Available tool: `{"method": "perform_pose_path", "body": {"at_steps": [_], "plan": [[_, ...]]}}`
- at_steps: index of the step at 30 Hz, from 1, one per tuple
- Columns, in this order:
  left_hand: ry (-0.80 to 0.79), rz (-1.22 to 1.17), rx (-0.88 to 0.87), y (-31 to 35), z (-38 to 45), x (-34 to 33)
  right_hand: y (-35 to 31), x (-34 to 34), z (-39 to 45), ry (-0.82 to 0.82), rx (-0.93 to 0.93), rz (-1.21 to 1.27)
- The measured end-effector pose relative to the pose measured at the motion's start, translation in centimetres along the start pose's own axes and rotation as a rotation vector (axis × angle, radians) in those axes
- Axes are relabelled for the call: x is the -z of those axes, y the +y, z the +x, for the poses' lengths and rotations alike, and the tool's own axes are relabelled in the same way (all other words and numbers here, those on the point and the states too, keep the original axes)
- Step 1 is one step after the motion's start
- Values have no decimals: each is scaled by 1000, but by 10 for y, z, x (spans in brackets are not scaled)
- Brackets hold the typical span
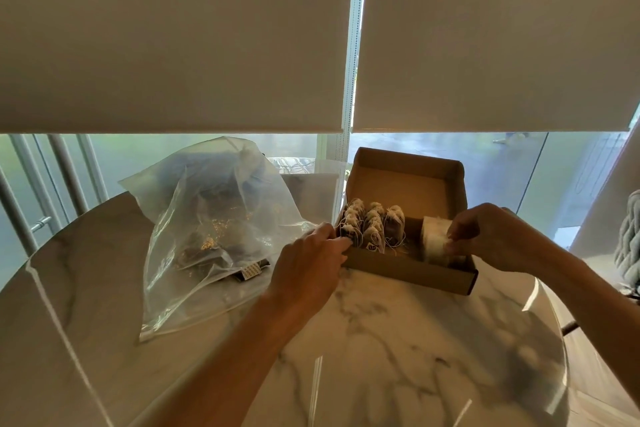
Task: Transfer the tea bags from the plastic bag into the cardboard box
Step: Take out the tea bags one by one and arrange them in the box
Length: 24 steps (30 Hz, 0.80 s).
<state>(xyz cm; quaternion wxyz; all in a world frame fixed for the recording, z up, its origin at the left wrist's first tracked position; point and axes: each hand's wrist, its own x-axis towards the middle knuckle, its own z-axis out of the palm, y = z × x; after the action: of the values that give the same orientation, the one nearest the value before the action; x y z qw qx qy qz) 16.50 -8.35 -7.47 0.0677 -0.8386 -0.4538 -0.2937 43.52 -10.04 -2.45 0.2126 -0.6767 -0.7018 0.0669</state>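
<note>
Cardboard box [408,270]: left hand [311,267] fingers straight on tea bags [372,230]; right hand [485,239] pinching pale stack [434,243]; labels unreadable.

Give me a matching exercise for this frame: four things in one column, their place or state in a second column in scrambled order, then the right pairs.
Things
1. plastic bag
2. cardboard box
3. left hand
4. right hand

Places or states
A. pinches a pale stack of tea bags at the right end of the box
B. lies crumpled on the marble table, left of the box
C. stands with its lid raised, rows of tea bags inside
D. rests at the box's left end, fingertips at the nearest row

Pairs: 1-B, 2-C, 3-D, 4-A
</note>
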Motion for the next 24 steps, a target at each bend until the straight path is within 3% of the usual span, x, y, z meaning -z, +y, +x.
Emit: {"method": "perform_pose_path", "body": {"at_steps": [10,16,24], "plan": [[-9,-41,21,-2,-2,-5,4,-9,1,-29,-49,-113],[62,-133,187,6,5,-12,5,-14,-1,67,-97,-88],[105,-311,324,7,11,-21,12,-21,-7,68,-106,-3]]}}
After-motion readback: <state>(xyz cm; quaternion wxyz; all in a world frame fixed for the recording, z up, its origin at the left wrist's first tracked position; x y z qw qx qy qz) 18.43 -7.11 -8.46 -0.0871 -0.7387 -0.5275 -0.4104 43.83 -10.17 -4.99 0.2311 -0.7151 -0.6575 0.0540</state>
